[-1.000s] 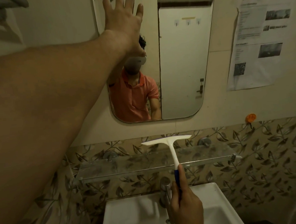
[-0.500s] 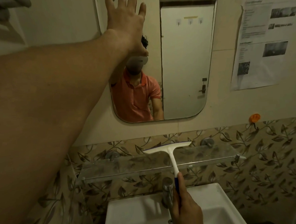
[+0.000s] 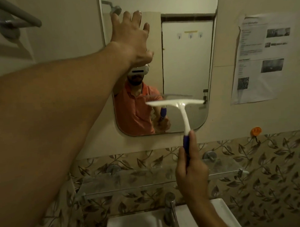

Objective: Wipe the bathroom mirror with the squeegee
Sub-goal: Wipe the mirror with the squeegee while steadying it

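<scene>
The tall frameless wall mirror [image 3: 186, 62] with rounded corners fills the upper middle of the view. Its top edge is cut off, so how far the glass runs upward cannot be told. The bare left arm reaches across its upper left part, and the left hand [image 3: 131, 39] lies there with fingers straight and spread wide, holding nothing. Whether the palm presses the glass or only hovers just off it is not clear. Below the mirror run a clear glass shelf [image 3: 149, 179] and a white basin [image 3: 137, 223] with a chrome tap [image 3: 170, 209], the basin cut off at the bottom. Above them the right hand [image 3: 192, 177], the only one on the tool, has its fingers curled round the grip from below, with the thumb laid up along it. It holds the white plastic squeegee [image 3: 183, 115] with a dark blue grip in front of the mirror's lower third. The handle rises nearly upright, leaning slightly left, and the long blade lies level across its top, side to side. The coming move turns on blade and glass. The blade lies up and forward from the fingers, parallel to the mirror's lower edge. A faint reflected bar just above it suggests the edge is close to the glass but perhaps not yet on it. Blur softens the blade's ends, and the rubber edge faces away, unseen.
</scene>
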### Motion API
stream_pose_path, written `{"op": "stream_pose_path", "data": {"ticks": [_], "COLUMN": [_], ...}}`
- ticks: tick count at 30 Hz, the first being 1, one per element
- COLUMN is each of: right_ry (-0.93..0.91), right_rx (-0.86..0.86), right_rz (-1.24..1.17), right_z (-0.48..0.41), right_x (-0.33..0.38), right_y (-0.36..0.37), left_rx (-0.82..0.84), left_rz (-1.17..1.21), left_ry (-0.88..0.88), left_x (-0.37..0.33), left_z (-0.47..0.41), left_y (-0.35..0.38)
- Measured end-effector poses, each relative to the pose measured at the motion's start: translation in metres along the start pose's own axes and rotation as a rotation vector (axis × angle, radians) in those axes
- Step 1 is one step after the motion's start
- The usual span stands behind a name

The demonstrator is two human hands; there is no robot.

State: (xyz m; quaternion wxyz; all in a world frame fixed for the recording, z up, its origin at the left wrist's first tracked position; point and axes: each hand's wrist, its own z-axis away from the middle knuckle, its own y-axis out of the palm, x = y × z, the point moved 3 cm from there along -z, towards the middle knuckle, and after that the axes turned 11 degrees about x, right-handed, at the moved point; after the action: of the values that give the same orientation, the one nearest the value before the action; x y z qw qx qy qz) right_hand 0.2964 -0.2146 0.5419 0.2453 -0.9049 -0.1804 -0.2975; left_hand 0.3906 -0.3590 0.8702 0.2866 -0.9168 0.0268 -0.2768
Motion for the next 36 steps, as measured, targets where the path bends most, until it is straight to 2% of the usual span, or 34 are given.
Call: {"op": "stream_pose_path", "data": {"ticks": [9,14,25,36], "right_ry": [-0.08,-0.07,-0.045,0.017], "right_rx": [-0.09,-0.043,0.041,0.109], "right_rz": [0.007,0.084,0.213,0.247], "right_z": [-0.122,-0.149,-0.131,-0.047], "right_x": [0.07,0.082,0.073,0.012], "right_y": [-0.04,-0.046,-0.047,-0.017], "left_rx": [0.032,0.046,0.04,0.022], "left_rz": [0.083,0.091,0.091,0.07], "left_ry": [0.059,0.059,0.043,0.018], "left_x": [0.014,0.014,0.009,0.004], "left_z": [-0.002,-0.004,-0.002,-0.002], "left_y": [0.0,0.0,0.001,0.005]}}
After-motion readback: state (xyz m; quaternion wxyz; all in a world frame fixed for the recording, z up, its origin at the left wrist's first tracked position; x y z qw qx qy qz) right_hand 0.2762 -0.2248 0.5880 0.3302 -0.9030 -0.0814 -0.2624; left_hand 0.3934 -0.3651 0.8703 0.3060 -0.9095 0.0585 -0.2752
